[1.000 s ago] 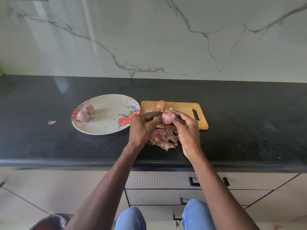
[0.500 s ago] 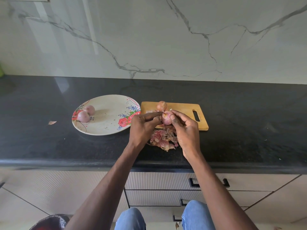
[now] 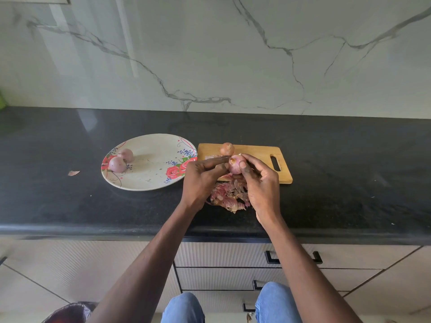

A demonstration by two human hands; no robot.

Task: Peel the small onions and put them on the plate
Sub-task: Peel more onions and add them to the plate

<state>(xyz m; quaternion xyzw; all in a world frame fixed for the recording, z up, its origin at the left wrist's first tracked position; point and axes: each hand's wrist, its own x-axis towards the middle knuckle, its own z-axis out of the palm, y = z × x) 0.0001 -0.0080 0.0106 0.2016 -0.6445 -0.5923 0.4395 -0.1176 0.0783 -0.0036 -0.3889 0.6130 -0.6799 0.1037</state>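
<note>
Onion in hand: we see a small pink onion (image 3: 235,164) held above the near edge of the board, pinched between both hands.
Right hand: our view shows the right hand (image 3: 262,180) curled round the onion from 3 o'clock, thumb on its front.
Left hand: the left hand (image 3: 202,177) meets it from 9 o'clock, forefinger stretched to the onion's top, other fingers curled; it pinches at the skin.
Unpeeled onion: we find a brown-skinned onion (image 3: 227,148) on the board at 12 o'clock of the held one, just beyond it.
Board: the wooden board (image 3: 256,151) lies on the counter, handle slot at 3 o'clock.
Peels: we note a heap of peels (image 3: 227,197) at 6 o'clock of the board, between the wrists.
Plate: the flowered plate (image 3: 151,164) sits at 9 o'clock of the board, its rim touching it.
Peeled onions: we count two peeled onions (image 3: 121,160) touching, near the plate's 9 o'clock rim.
Scrap: one peel scrap (image 3: 73,173) lies on the black counter (image 3: 349,171), at 9 o'clock of the plate.
</note>
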